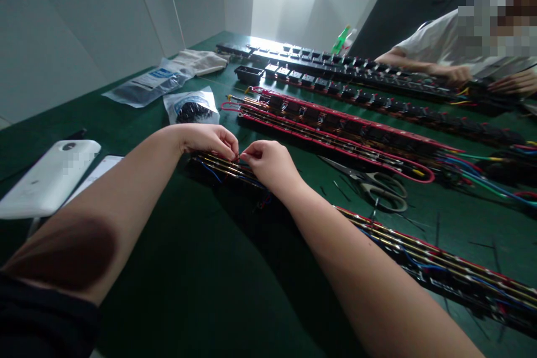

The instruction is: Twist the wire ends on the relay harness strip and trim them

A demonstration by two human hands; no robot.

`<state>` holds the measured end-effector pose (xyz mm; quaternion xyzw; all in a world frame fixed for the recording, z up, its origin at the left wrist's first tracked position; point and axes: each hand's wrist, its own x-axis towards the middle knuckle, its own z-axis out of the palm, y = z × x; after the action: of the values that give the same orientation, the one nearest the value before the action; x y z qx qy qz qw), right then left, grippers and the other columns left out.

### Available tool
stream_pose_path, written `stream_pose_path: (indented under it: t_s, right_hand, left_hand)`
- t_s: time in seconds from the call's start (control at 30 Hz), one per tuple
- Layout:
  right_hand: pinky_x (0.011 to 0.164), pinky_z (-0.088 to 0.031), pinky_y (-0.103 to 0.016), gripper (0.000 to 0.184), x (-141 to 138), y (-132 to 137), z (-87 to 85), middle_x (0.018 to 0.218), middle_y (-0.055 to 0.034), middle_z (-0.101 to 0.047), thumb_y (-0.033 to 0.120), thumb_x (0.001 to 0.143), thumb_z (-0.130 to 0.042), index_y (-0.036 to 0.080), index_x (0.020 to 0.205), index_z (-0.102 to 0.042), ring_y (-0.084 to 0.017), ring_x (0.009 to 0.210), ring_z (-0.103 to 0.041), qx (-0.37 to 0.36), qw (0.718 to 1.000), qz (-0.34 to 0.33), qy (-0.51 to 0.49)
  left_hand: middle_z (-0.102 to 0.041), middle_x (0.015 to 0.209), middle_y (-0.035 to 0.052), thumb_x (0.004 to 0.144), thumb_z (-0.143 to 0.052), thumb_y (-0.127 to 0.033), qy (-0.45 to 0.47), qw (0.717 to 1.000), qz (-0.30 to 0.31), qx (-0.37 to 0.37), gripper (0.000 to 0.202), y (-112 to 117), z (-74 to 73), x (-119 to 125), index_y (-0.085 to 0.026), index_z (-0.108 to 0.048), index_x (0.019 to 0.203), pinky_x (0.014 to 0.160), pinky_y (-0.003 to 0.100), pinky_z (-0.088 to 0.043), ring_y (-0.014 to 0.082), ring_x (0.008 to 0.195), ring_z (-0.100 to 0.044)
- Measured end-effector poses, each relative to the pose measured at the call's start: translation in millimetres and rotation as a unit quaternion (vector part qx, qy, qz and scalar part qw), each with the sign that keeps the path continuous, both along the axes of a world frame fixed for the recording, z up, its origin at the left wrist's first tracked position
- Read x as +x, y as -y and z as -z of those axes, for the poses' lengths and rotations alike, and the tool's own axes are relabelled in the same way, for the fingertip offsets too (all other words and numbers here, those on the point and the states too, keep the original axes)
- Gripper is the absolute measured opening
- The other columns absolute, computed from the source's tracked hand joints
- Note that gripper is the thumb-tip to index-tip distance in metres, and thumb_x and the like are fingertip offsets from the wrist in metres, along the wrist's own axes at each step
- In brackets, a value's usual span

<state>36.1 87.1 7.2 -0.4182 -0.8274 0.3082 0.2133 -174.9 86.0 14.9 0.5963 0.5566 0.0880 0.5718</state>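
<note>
A long black socket strip (440,260) with brass rails and red and blue wires lies across the green table (201,291) in front of me. Its left end sits under both my hands. My left hand (207,140) is pinched shut at that end, fingertips on a thin wire or tie too small to make out. My right hand (268,162) is also pinched shut, its fingertips meeting the left hand's over the brass rails.
Scissors (377,184) lie right of my hands. More wired strips (335,128) lie behind. Two plastic bags (191,106) and two white phones (50,176) are at left. Another person's hands (453,74) work at the far right. Cut tie ends litter the table.
</note>
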Motion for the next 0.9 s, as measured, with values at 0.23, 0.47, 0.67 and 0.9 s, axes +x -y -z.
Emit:
stream_pose_path:
  t_s: [0.23,0.47,0.67,0.9]
  right_hand:
    - [0.067,-0.043,-0.027,0.013,0.0,1.6,-1.1,0.081,-0.0047,-0.076,0.015,0.087,-0.067,0.017,0.087,-0.080,-0.015,0.072,-0.064,0.010,1.000,-0.009,0.001]
    - [0.065,-0.040,-0.027,0.014,0.2,2.7,0.7,0.076,-0.0029,-0.074,0.015,0.087,-0.065,0.019,0.082,-0.077,-0.015,0.070,-0.062,0.021,1.000,-0.022,-0.008]
    - [0.064,-0.038,-0.026,0.008,-0.1,1.6,3.6,0.077,-0.0027,-0.071,0.017,0.085,-0.068,0.018,0.078,-0.073,-0.014,0.071,-0.059,0.027,0.999,-0.023,-0.021]
    - [0.066,-0.038,-0.026,0.007,-0.7,2.6,2.4,0.075,-0.0009,-0.067,0.014,0.082,-0.069,0.018,0.076,-0.070,-0.014,0.071,-0.056,0.021,0.999,-0.026,-0.034]
  left_hand:
    - [-0.067,0.080,-0.0015,0.062,-0.076,-0.040,-0.018,1.000,0.004,0.008,0.031,-0.6,-0.5,1.4,-0.019,-0.071,0.083,0.068,0.023,-0.042,0.0126,0.075,-0.058]
    - [-0.068,0.081,-0.0002,0.063,-0.074,-0.039,-0.059,0.998,0.014,0.025,0.031,-2.2,-3.5,2.4,-0.019,-0.074,0.086,0.068,0.023,-0.041,0.0130,0.075,-0.058]
    - [-0.070,0.082,0.0000,0.062,-0.072,-0.039,-0.090,0.995,0.009,0.036,0.037,-1.2,-7.1,2.5,-0.019,-0.075,0.093,0.066,0.023,-0.040,0.0137,0.074,-0.059]
    - [-0.068,0.084,-0.0001,0.061,-0.072,-0.042,-0.079,0.995,-0.004,0.054,0.040,0.8,-6.1,4.4,-0.019,-0.072,0.094,0.070,0.023,-0.042,0.0135,0.078,-0.059]
